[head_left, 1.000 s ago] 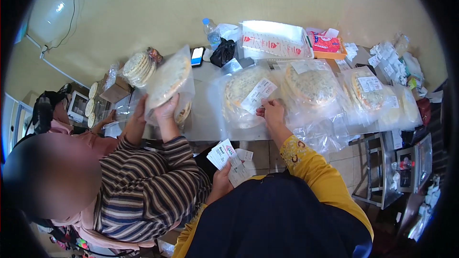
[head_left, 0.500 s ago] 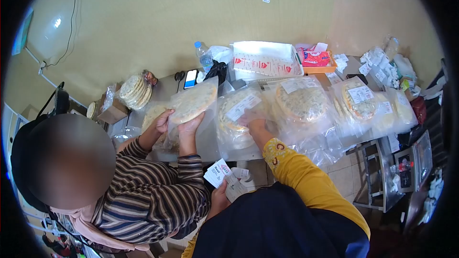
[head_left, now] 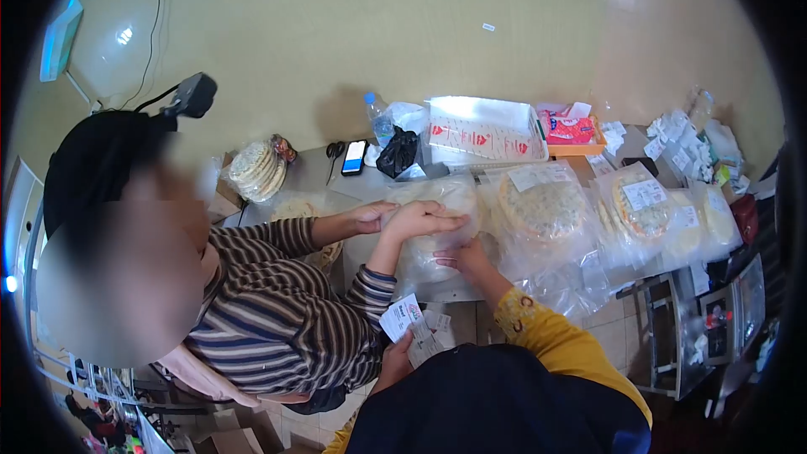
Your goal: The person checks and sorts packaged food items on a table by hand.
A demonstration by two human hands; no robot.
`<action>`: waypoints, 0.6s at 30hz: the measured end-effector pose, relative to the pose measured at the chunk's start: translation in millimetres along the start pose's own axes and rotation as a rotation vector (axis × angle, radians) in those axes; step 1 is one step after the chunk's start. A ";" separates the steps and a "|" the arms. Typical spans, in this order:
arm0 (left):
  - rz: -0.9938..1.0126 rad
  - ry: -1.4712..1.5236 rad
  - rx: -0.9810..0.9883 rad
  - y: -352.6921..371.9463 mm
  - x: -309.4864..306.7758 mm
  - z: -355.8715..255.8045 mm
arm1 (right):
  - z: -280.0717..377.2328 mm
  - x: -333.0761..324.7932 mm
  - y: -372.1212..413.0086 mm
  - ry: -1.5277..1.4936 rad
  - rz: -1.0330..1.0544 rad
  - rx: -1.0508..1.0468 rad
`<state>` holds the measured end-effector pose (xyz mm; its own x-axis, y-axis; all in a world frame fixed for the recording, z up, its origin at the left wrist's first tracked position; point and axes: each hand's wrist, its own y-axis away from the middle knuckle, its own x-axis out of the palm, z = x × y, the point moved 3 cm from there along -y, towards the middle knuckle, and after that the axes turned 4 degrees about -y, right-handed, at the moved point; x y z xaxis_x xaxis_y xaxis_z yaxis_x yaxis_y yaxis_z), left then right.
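Note:
My left hand [head_left: 398, 361] is closed on printed labels [head_left: 401, 318], held low in front of the table. My right hand [head_left: 472, 259], in a yellow sleeve, rests at the near edge of a stack of bagged pizzas [head_left: 418, 265], fingers stretched out against the plastic. Over this stack a co-worker in a striped top holds a pale bagged pizza [head_left: 450, 193], one hand [head_left: 429, 220] across it and the other hand [head_left: 370, 217] at its left edge. Beside my right hand lies another labelled bagged pizza [head_left: 542, 206].
More bagged pizzas [head_left: 643, 202] lie to the right, and a stack of pizza bases [head_left: 256, 171] sits at far left. Along the back are a phone [head_left: 354, 158], scissors [head_left: 334, 160], a water bottle [head_left: 379, 122], a black bag [head_left: 401, 154] and a white box [head_left: 483, 139]. The co-worker stands close on my left.
The co-worker has brought the bagged pizza rightward onto the stack before me, covering its label. My right hand has shifted from atop the stack to its near right edge. My left hand keeps the labels.

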<state>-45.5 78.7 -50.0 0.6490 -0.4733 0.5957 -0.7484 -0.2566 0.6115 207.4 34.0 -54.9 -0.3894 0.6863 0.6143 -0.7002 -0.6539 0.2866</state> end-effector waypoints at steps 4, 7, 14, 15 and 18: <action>0.054 0.041 -0.023 -6.6 -17.1 11.2 | -8.9 -15.8 9.3 -0.159 0.083 0.069; 0.081 0.006 -0.029 -0.9 -6.1 6.0 | -15.3 -25.1 2.7 -0.299 0.042 0.099; 0.063 -0.048 -0.021 4.7 -6.7 7.1 | -14.2 -27.7 22.1 -0.203 -0.134 0.200; 0.092 -0.025 0.007 4.0 -4.8 6.7 | -12.3 -26.7 30.8 -0.174 -0.139 0.249; 0.180 0.081 0.019 4.2 1.8 2.3 | -2.4 -13.9 66.3 0.212 -0.064 0.256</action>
<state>-47.8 74.8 -47.5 0.5130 -0.4439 0.7347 -0.8552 -0.1904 0.4821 164.9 -18.2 -46.2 -0.4840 0.7621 0.4301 -0.5648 -0.6475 0.5117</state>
